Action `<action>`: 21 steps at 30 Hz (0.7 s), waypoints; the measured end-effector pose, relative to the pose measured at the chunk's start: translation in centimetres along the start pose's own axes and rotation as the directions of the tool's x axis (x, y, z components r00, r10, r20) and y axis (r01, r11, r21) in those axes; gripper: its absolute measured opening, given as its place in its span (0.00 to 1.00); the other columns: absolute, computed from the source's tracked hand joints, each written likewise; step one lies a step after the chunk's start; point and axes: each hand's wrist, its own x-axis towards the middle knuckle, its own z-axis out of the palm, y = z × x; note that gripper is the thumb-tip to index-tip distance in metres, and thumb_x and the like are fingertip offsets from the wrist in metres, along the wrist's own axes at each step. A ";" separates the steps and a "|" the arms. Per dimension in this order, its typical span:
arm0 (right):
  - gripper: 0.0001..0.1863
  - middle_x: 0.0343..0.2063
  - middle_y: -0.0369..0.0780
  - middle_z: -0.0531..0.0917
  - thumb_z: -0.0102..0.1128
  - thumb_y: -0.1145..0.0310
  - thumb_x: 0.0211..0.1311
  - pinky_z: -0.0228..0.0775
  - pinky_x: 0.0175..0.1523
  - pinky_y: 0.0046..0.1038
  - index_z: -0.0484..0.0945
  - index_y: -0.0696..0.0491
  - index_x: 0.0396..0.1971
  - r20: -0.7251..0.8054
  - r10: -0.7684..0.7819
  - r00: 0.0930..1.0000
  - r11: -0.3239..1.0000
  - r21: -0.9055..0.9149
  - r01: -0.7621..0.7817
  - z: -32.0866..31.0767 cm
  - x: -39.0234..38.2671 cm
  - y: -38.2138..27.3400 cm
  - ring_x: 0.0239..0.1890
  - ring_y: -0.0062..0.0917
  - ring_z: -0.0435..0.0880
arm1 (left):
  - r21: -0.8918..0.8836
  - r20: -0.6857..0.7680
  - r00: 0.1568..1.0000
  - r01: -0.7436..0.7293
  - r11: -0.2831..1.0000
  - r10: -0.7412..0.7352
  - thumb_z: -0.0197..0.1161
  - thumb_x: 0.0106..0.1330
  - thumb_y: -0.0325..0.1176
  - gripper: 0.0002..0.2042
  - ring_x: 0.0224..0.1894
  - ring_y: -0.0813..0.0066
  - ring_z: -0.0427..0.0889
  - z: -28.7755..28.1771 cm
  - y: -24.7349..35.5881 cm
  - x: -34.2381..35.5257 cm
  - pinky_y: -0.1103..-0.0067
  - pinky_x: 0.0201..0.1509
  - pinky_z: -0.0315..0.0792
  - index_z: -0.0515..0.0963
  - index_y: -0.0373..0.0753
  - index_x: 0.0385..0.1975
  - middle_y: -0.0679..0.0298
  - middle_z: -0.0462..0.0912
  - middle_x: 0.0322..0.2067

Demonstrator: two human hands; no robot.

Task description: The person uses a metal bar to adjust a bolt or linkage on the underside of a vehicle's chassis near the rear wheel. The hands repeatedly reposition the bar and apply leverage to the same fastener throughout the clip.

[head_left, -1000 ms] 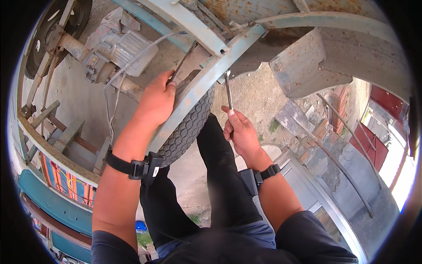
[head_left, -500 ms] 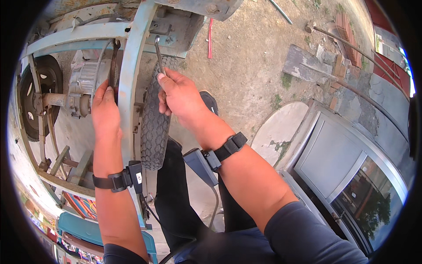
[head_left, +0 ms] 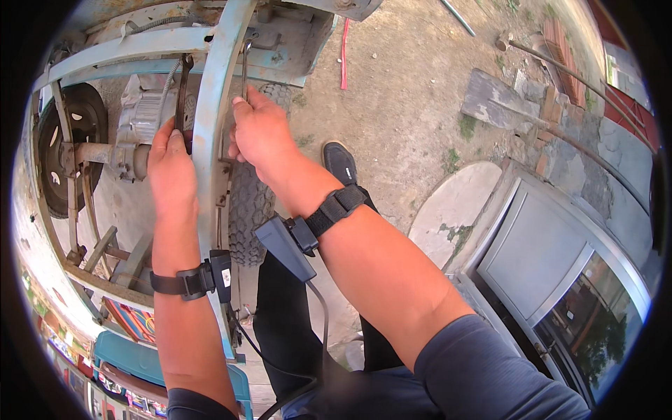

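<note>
The right hand point(head_left: 262, 133) clasps a silver wrench point(head_left: 245, 68), the left hand point(head_left: 171, 173) a dark wrench point(head_left: 183, 94), both lying toward twelve o'clock.

The bare left forearm point(head_left: 187, 343) rises almost upright from the lower edge, its bare left hand point(head_left: 172, 171) gripping with thumb and fingers pointing upward; the bare right forearm point(head_left: 385, 259) slants up and leftward, its bare right hand point(head_left: 264, 136) slightly higher, thumb extended, lower fingers curled
</note>
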 end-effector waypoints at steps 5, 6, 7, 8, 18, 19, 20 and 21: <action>0.34 0.21 0.37 0.77 0.46 0.62 0.81 0.70 0.25 0.27 0.49 0.55 0.79 0.011 0.037 0.999 0.999 0.025 -0.038 1.1 -0.3 0.2 0.20 0.23 0.77 | -0.066 0.004 1.000 -0.014 0.998 0.014 0.46 0.79 0.31 0.19 0.45 0.76 0.80 -0.2 -0.6 0.3 0.75 0.53 0.74 0.72 0.30 0.64 0.60 0.83 0.45; 0.34 0.22 0.37 0.77 0.46 0.62 0.81 0.71 0.25 0.27 0.49 0.55 0.79 0.026 0.040 0.999 0.999 0.036 -0.041 1.0 -0.3 0.5 0.20 0.23 0.77 | -0.071 0.002 1.000 -0.010 0.997 0.010 0.46 0.79 0.31 0.19 0.44 0.76 0.80 -0.1 -0.6 0.3 0.75 0.52 0.74 0.72 0.31 0.64 0.60 0.83 0.45; 0.33 0.22 0.37 0.77 0.46 0.62 0.81 0.71 0.25 0.27 0.49 0.54 0.79 0.041 0.042 0.998 0.998 0.048 -0.044 0.8 -0.4 0.8 0.21 0.24 0.78 | -0.076 0.000 1.000 -0.006 0.997 0.006 0.46 0.79 0.31 0.19 0.44 0.76 0.80 0.1 -0.6 0.2 0.75 0.52 0.74 0.72 0.31 0.64 0.61 0.83 0.45; 0.33 0.22 0.37 0.77 0.46 0.62 0.82 0.72 0.25 0.27 0.49 0.54 0.79 0.056 0.045 0.997 0.997 0.059 -0.048 0.7 -0.4 1.0 0.21 0.24 0.78 | -0.081 -0.001 1.000 -0.002 0.997 0.002 0.46 0.79 0.31 0.19 0.44 0.76 0.80 0.2 -0.5 0.2 0.75 0.51 0.74 0.73 0.31 0.64 0.61 0.83 0.44; 0.32 0.29 0.43 0.83 0.47 0.65 0.79 0.80 0.30 0.31 0.54 0.57 0.77 -0.001 -0.005 1.000 0.984 -0.177 0.004 1.0 -0.3 0.6 0.25 0.27 0.85 | -0.073 -0.013 1.000 -0.002 0.997 0.001 0.46 0.80 0.30 0.19 0.43 0.77 0.80 0.1 -0.6 0.2 0.76 0.50 0.75 0.72 0.31 0.65 0.61 0.83 0.44; 0.31 0.32 0.45 0.84 0.48 0.66 0.79 0.80 0.31 0.30 0.56 0.58 0.77 0.002 -0.028 1.000 0.972 -0.234 0.027 0.8 0.2 0.9 0.26 0.27 0.86 | -0.074 -0.006 1.000 -0.007 0.997 0.006 0.46 0.80 0.30 0.19 0.43 0.77 0.80 0.1 -0.7 0.3 0.76 0.50 0.75 0.72 0.31 0.65 0.61 0.83 0.44; 0.31 0.35 0.47 0.86 0.49 0.67 0.78 0.81 0.32 0.30 0.57 0.59 0.76 0.007 -0.051 0.999 0.956 -0.290 0.050 0.5 0.6 1.1 0.27 0.27 0.87 | -0.074 0.001 1.000 -0.011 0.997 0.011 0.46 0.80 0.30 0.19 0.43 0.77 0.81 0.1 -0.7 0.5 0.76 0.50 0.75 0.71 0.31 0.65 0.61 0.83 0.44; 0.31 0.39 0.50 0.86 0.50 0.67 0.76 0.82 0.36 0.32 0.59 0.60 0.75 0.002 -0.106 0.994 0.914 -0.393 0.098 0.3 1.2 1.4 0.31 0.31 0.88 | -0.068 -0.001 1.000 -0.020 0.997 0.020 0.46 0.80 0.30 0.19 0.43 0.76 0.81 0.2 -0.8 0.5 0.76 0.50 0.75 0.71 0.31 0.65 0.61 0.83 0.44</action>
